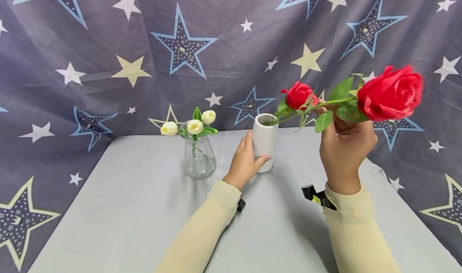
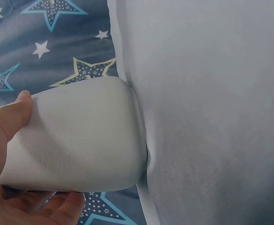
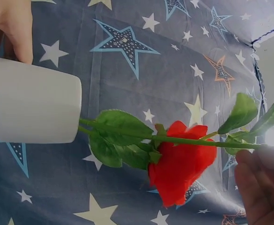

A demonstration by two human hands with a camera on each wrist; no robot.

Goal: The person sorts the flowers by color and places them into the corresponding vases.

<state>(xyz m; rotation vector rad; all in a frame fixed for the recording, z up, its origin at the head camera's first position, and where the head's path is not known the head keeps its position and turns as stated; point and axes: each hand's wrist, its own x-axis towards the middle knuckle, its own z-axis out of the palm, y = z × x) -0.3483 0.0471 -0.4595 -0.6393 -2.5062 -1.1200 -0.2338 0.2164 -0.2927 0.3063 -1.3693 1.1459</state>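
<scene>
My left hand point(image 1: 242, 162) grips a white vase point(image 1: 265, 146) that stands on the table. In the left wrist view, the thumb lies along one side of the vase point(image 2: 80, 136) and the fingers along the other. To the right, my raised right hand point(image 1: 346, 144) pinches the green stem of a large red rose point(image 1: 391, 92). That stem slants down left to the vase mouth. A smaller red rose point(image 1: 298, 95) leans out of the vase to the right. The right wrist view shows two stems entering the vase point(image 3: 29, 103), with the smaller bloom point(image 3: 183, 164) behind the held stem.
Left of the white vase stands a clear glass vase point(image 1: 200, 160) with several white tulips point(image 1: 195, 127). A pale cloth covers the table point(image 1: 144, 209). Behind it hangs a grey curtain point(image 1: 223, 48) with a star pattern.
</scene>
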